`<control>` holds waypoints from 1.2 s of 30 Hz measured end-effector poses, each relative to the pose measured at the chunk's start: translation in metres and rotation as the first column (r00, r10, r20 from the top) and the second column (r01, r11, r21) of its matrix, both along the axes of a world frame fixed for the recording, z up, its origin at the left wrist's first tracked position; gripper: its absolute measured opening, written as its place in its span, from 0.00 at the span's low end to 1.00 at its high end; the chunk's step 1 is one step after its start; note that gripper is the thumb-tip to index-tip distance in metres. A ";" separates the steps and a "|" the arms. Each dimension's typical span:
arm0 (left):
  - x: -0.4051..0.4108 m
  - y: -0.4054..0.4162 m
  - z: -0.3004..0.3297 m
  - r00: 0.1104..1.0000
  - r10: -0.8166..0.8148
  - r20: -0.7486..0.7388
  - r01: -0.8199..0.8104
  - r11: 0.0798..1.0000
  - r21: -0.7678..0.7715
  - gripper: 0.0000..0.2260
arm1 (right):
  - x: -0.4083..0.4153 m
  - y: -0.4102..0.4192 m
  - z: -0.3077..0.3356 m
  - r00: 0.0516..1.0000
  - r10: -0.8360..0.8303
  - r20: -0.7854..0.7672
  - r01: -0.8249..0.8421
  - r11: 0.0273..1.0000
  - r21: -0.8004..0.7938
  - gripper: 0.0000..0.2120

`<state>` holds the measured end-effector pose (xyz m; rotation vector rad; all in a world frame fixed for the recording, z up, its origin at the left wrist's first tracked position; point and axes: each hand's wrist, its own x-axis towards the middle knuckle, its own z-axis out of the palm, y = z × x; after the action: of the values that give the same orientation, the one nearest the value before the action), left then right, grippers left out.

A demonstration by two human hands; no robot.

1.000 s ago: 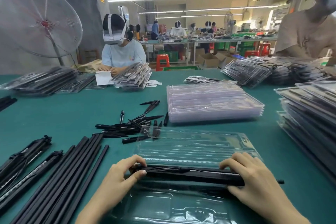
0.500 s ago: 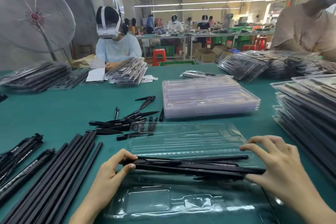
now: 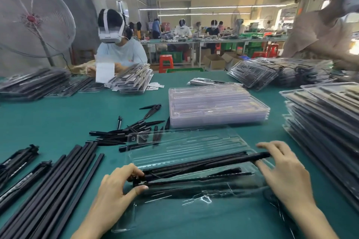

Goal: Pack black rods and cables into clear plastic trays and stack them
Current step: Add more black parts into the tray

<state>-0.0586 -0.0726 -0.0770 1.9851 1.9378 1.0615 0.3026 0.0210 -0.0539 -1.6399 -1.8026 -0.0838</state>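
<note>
A bundle of black rods [image 3: 196,167] lies slanted over the open clear tray [image 3: 186,147] near the table's front edge. The left hand [image 3: 118,184] pinches its left end between thumb and fingers; the right hand [image 3: 283,169] grasps its right end. Behind the tray sit loose black pins [image 3: 132,132] and a stack of empty trays [image 3: 215,106]. Long black bars [image 3: 58,184] lie to the left, filled trays [image 3: 326,122] to the right.

Likely factory floor, workbenches [image 3: 213,41], tray stacks [image 3: 217,108]
</note>
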 end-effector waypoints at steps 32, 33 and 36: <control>-0.016 -0.005 0.007 0.996 -0.065 -0.063 0.052 0.981 -0.187 0.09 | 0.017 -0.018 0.008 0.934 0.326 0.149 -0.263 0.906 -0.332 0.08; -0.016 -0.005 0.006 0.996 -0.060 -0.067 0.047 0.982 -0.181 0.09 | 0.014 -0.019 0.010 0.932 0.339 0.127 -0.279 0.896 -0.344 0.09; -0.018 -0.006 0.005 0.995 -0.065 -0.071 0.053 0.985 -0.167 0.10 | 0.008 -0.019 0.005 0.936 0.322 0.143 -0.268 0.914 -0.304 0.11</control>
<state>-0.0769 -0.0785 -0.0722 2.0051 1.9216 0.7949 0.3101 0.0019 -0.0484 -1.5645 -2.2803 0.1652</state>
